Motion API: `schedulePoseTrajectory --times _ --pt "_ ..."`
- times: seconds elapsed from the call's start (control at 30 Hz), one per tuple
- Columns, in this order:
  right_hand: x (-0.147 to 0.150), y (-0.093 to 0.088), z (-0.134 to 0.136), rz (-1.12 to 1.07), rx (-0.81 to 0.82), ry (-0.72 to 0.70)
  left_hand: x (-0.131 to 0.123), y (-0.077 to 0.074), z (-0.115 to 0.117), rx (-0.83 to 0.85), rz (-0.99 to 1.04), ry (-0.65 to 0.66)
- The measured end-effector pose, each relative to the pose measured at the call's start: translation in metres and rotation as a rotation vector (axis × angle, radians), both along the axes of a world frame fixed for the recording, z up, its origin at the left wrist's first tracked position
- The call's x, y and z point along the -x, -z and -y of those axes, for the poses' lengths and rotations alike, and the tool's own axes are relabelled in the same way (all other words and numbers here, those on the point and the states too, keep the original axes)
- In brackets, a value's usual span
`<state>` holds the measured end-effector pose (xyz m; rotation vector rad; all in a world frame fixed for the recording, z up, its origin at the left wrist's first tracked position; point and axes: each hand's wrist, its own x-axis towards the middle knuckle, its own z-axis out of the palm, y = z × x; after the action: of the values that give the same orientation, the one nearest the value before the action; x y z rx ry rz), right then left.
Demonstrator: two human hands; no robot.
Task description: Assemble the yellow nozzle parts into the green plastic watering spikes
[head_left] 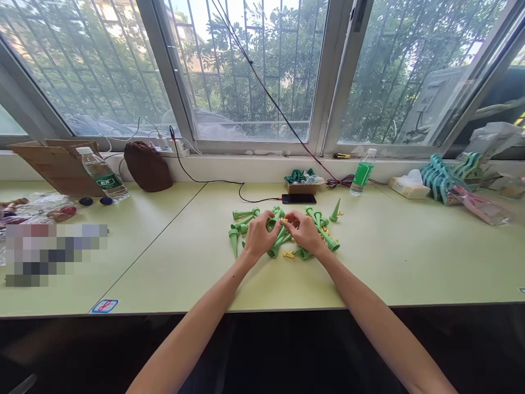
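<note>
A heap of green plastic cone spikes (pixel 245 214) and small yellow pieces (pixel 288 254) lies on the pale green table (pixel 389 257). My left hand (pixel 259 236) and my right hand (pixel 304 232) meet over the middle of the heap. Both are curled, fingers pinched together on one green spike (pixel 277 244) that runs between them. One cone (pixel 336 210) stands upright at the heap's right edge.
A black phone (pixel 298 198) lies just behind the heap, its cable running to the window sill. A green bottle (pixel 362 179), a tissue pack (pixel 409 186) and teal hangers (pixel 438 178) stand at the right. A water bottle (pixel 102 174), cardboard box (pixel 53 164) and brown pouch (pixel 147 166) sit left.
</note>
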<state>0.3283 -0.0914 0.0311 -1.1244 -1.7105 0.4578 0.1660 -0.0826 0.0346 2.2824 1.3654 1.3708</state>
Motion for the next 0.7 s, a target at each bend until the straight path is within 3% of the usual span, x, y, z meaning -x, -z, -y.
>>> schedulePoseTrajectory --times 0.33,0.7 --pt "-0.0006 0.0 -0.0009 0.078 0.01 0.025 0.0005 -0.0008 0.0006 0.011 -0.015 0.019" --pt "-0.0004 0.0016 -0.0008 -0.016 0.025 0.011 0.0007 0.0 -0.0004 0.008 -0.004 0.002"
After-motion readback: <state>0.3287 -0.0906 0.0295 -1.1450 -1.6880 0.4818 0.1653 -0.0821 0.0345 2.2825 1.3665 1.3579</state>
